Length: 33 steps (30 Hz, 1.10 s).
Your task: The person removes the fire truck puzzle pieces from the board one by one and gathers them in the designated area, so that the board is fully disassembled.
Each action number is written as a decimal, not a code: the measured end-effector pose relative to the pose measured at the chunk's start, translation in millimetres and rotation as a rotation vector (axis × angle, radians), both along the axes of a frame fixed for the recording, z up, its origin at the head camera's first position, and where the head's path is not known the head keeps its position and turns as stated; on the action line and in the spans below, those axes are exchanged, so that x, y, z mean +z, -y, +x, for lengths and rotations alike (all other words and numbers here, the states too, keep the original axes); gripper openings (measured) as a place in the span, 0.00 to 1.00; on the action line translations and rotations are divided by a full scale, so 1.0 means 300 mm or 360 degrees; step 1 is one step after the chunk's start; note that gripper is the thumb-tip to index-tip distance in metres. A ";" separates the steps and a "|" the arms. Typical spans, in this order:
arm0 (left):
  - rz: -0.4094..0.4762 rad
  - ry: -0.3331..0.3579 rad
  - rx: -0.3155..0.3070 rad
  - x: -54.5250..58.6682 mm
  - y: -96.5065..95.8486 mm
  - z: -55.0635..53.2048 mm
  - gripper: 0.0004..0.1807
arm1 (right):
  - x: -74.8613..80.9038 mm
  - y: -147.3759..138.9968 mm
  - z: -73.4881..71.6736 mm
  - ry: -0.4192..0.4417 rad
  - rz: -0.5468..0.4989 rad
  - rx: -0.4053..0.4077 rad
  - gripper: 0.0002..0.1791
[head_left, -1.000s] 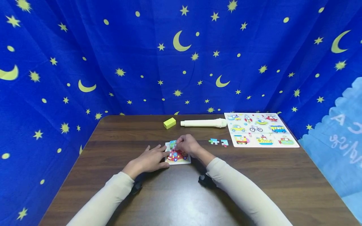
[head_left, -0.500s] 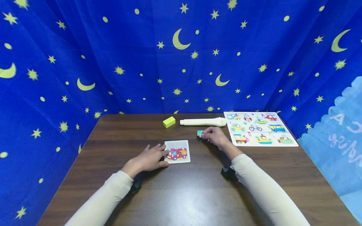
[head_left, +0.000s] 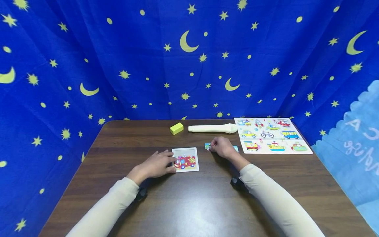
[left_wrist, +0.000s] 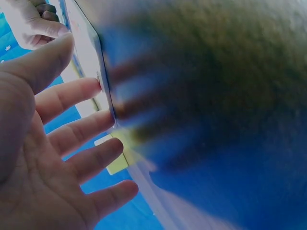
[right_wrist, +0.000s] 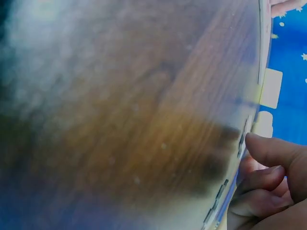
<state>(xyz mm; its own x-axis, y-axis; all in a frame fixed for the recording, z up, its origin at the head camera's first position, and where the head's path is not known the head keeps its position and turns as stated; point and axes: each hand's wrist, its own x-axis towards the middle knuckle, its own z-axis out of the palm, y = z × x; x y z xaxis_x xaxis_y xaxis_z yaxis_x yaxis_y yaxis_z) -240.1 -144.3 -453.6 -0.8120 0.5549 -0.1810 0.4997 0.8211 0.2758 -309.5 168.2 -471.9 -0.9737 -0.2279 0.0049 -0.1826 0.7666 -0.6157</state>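
A small white-framed jigsaw puzzle (head_left: 189,153) with a red fire engine picture lies mid-table; the upper part of its frame shows bare backing. Spread fingers of my left hand (head_left: 154,165) rest at its left edge, and the left wrist view shows them nearly straight. To the right, my right hand (head_left: 222,147) pinches a blue-green puzzle piece (head_left: 207,146) low at the tabletop, fingers curled and thumb against it in the right wrist view. Another puzzle piece (head_left: 235,148) shows just beyond this hand, which hides part of the row.
A yellow block (head_left: 176,128) and a cream microphone-shaped object (head_left: 212,128) lie along the back of the brown table (head_left: 124,141). At right is a white board (head_left: 273,135) with vehicle pictures. A blue curtain (head_left: 154,59) hangs behind.
My right hand has carried the blue-green piece from the top of the framed puzzle rightwards and brought it down near the other loose pieces. The left hand has stayed at the frame.
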 end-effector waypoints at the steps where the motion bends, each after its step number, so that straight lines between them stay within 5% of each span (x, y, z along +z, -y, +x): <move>1: 0.0011 0.0004 0.0004 0.001 0.002 -0.002 0.29 | 0.001 0.001 -0.001 -0.0001 -0.0002 -0.0013 0.04; 7: 0.0087 0.0008 0.0022 0.008 0.016 -0.008 0.26 | 0.015 0.012 0.000 0.0043 -0.0165 -0.0054 0.04; 13: 0.0108 -0.0026 0.0022 0.010 0.036 0.003 0.26 | 0.022 0.067 0.023 0.0471 -0.0686 0.0003 0.11; 17: 0.0105 -0.0077 -0.0006 0.016 0.031 0.019 0.27 | 0.018 0.122 0.045 0.0671 -0.0807 0.0060 0.13; 26: -0.0005 -0.0034 -0.0221 0.003 -0.068 0.057 0.33 | 0.009 0.206 0.089 0.0821 -0.0715 0.0281 0.12; 33: -0.0059 0.0019 -0.0270 -0.009 -0.114 0.072 0.35 | 0.019 0.190 0.098 0.0759 -0.0577 0.0235 0.06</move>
<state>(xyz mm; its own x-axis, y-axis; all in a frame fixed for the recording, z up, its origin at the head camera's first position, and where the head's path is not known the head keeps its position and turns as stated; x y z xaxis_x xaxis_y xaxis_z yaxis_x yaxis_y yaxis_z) -218.6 -110.0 -456.4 -0.7049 0.6767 -0.2127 0.6289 0.7349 0.2537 -280.1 111.1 -466.1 -0.8460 -0.4258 -0.3208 0.0888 0.4808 -0.8723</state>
